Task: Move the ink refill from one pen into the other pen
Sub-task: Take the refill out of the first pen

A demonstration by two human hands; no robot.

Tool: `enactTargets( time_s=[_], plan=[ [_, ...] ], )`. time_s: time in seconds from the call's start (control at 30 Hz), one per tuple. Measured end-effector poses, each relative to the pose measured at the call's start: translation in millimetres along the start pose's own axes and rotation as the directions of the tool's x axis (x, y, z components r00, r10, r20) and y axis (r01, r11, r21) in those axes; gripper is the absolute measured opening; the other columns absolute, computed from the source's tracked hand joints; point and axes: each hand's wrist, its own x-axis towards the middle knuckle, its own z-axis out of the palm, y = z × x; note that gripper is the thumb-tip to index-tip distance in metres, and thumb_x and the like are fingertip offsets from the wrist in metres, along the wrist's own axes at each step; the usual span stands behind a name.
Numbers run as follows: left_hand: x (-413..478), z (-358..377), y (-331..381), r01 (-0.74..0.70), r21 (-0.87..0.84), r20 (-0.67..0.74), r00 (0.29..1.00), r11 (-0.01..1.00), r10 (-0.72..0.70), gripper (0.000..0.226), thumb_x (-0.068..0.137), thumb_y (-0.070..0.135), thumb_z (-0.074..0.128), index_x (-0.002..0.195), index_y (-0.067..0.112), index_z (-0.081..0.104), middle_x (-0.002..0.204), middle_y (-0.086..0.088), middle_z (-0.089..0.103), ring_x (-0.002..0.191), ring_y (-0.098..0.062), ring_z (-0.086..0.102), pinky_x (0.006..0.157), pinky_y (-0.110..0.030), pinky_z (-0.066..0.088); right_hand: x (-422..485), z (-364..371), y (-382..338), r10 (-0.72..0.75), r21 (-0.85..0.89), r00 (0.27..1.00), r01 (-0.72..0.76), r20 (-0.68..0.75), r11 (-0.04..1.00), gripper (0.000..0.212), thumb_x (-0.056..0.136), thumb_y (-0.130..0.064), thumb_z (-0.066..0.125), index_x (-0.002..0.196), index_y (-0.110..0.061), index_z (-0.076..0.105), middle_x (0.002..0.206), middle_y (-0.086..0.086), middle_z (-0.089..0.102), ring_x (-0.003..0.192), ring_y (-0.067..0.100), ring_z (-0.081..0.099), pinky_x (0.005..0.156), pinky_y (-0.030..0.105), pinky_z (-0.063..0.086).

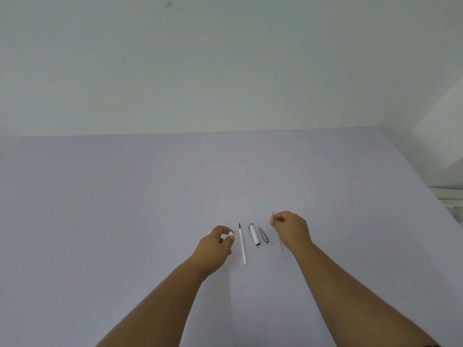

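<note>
A white ink refill (242,244) with a dark tip lies on the pale table (150,196), pointing away from me. To its right lie a short white pen barrel with a metal clip (253,234) and a small grey tapered pen tip section (263,234). My left hand (216,246) is left of the refill, pinching a small white pen piece (230,234) between thumb and finger. My right hand (292,229) is right of the parts, closed on a thin refill (272,213) whose metal tip sticks up above the fingers; a faint translucent length hangs below the hand.
The table meets a plain white wall (225,71) at the back. Its right edge runs diagonally, with white furniture (451,196) beyond it.
</note>
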Motion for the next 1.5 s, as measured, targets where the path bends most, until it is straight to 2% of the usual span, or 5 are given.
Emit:
enactTargets(
  time_s=[0.6, 0.77, 1.1, 1.33, 1.5],
  plan=[
    [5, 1, -10, 0.016, -0.004, 0.005, 1.0, 1.0, -0.016, 0.023, 0.096, 0.036, 0.041, 0.102, 0.024, 0.059, 0.082, 0.005, 0.063, 0.067, -0.01, 0.05, 0.065, -0.023, 0.044, -5, 15, 13, 0.005, -0.045, 1.0, -0.005, 0.001, 0.999, 0.019, 0.086, -0.015, 0.062, 0.103, -0.008, 0.067, 0.107, 0.008, 0.067, 0.097, 0.021, 0.061, 0.077, 0.023, 0.041],
    [6, -2, -13, 0.008, -0.006, -0.034, 0.999, 1.0, -0.008, 0.021, 0.096, 0.035, 0.04, 0.101, 0.025, 0.058, 0.08, 0.005, 0.063, 0.066, -0.012, 0.052, 0.065, -0.025, 0.046, -13, 19, -7, -0.146, -0.093, 0.988, 0.141, -0.051, 0.986, 0.015, 0.088, -0.015, 0.053, 0.088, -0.011, 0.067, 0.089, 0.004, 0.066, 0.077, 0.02, 0.06, 0.066, 0.028, 0.046],
    [6, -9, -23, 0.028, 0.014, -0.09, 0.996, 1.0, -0.027, 0.025, 0.098, 0.037, 0.036, 0.112, 0.024, 0.053, 0.084, 0.01, 0.066, 0.072, -0.013, 0.059, 0.062, -0.021, 0.046, -40, 75, -36, -0.296, -0.564, 0.938, 0.344, 0.179, 0.751, 0.016, 0.091, -0.011, 0.049, 0.106, -0.007, 0.055, 0.107, 0.011, 0.064, 0.102, 0.027, 0.058, 0.071, 0.031, 0.041],
    [5, -9, -26, 0.028, 0.039, -0.055, 0.998, 0.999, -0.026, 0.018, 0.097, 0.036, 0.04, 0.104, 0.029, 0.055, 0.086, 0.008, 0.066, 0.075, -0.014, 0.059, 0.062, -0.021, 0.045, -41, 67, -47, -0.137, -0.065, 0.99, 0.138, 0.025, 0.988, 0.023, 0.088, -0.013, 0.051, 0.104, -0.007, 0.065, 0.098, 0.007, 0.067, 0.089, 0.024, 0.062, 0.068, 0.027, 0.044],
    [7, -8, -20, 0.001, 0.092, -0.016, 1.0, 0.996, 0.001, 0.015, 0.097, 0.027, 0.041, 0.098, 0.031, 0.055, 0.087, 0.006, 0.065, 0.081, -0.017, 0.057, 0.064, -0.022, 0.045, -39, 48, -59, 0.053, 0.542, 0.999, -0.045, 0.001, 0.839, 0.005, 0.084, -0.023, 0.063, 0.08, -0.022, 0.064, 0.069, -0.004, 0.06, 0.065, 0.015, 0.054, 0.061, 0.024, 0.045]
  ],
)
